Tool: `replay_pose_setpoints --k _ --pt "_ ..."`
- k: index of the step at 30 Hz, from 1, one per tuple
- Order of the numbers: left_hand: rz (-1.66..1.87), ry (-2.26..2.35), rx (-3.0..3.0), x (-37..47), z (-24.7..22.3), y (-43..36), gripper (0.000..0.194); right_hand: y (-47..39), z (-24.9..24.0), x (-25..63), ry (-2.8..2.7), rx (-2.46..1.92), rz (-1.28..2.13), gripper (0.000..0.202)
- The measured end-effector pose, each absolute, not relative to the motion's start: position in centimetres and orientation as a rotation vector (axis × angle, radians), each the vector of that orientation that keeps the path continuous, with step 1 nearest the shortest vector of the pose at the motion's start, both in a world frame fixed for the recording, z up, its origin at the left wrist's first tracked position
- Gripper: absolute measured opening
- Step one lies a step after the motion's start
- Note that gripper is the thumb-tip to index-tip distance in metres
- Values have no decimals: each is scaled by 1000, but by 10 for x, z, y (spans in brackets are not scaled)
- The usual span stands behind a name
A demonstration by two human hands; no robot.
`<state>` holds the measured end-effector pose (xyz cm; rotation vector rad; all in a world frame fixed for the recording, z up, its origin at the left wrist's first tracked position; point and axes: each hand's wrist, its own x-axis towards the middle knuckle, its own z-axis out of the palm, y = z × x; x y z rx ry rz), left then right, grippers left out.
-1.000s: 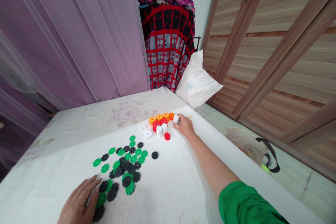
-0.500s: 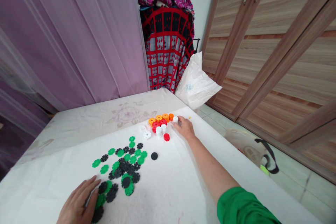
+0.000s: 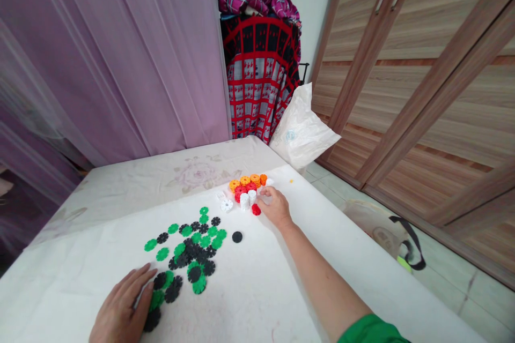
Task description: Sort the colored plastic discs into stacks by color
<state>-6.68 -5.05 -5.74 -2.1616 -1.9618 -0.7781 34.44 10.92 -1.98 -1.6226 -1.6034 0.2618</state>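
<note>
My left hand point(image 3: 124, 303) lies on the white cloth at the lower left, fingers stretched out. Its fingertips and thumb border a loose spread of green notched discs point(image 3: 198, 284) and black notched discs point(image 3: 173, 289). Farther off, my right hand point(image 3: 276, 207) reaches to the sorted stacks, thumb and forefinger apart with nothing visible between them. Close to its thumb is a red disc stack point(image 3: 256, 209). White stacks point(image 3: 244, 201) stand just left of that. Behind are more red stacks point(image 3: 240, 193) and a row of orange stacks point(image 3: 245, 180). Another white stack point(image 3: 270, 182) is partly hidden behind my fingers.
The white cloth point(image 3: 257, 289) covers the near part of a floral-covered surface point(image 3: 132, 182). A plain black disc point(image 3: 237, 237) lies apart. Beyond the right edge are a white plastic bag point(image 3: 303, 134) and a wooden wardrobe point(image 3: 402, 96). A purple curtain point(image 3: 132, 64) hangs behind.
My right hand has let go of the white stack beside the orange row and drawn back toward the red stack. My left hand has stayed in about the same place.
</note>
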Motion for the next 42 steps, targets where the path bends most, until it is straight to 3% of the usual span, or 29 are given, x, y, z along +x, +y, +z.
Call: replay_pose_setpoints --k 7,17,42 --pt "-801 -1978 -2149 -66 -58 -51 54 97 -20 344 -1650 -1730 372 19" --pt "-787 -1930 -2152 -65 -58 -52 53 84 -27 336 -1752 -1740 275 46" --pt "-777 -1909 -2163 -66 -59 -50 50 84 -20 331 -1824 -1807 209 38"
